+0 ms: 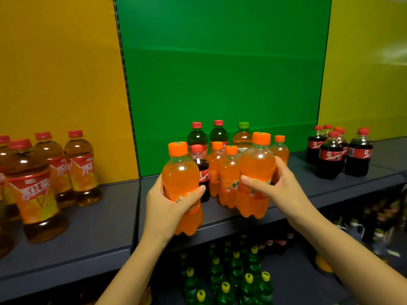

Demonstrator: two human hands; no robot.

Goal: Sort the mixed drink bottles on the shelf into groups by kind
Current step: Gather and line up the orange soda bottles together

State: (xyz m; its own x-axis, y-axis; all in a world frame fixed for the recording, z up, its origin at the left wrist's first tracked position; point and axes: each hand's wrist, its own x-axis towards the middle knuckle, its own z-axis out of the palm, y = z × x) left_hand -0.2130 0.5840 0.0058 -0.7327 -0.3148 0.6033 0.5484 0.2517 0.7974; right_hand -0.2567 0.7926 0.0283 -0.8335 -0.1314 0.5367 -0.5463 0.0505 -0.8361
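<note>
Left hand (169, 201) grips one orange soda bottle (181, 183), right hand (277, 183) grips another orange bottle (256, 172), both near the shelf (99, 227) front edge

Only 1 view was given, from a wide-angle camera worn on the person's head. It faced forward and slightly down at the shelf (99, 227), near enough that the left hand (163, 201) and right hand (284, 186) sat low and central. The green back panel (220, 73) stood straight ahead.
</note>
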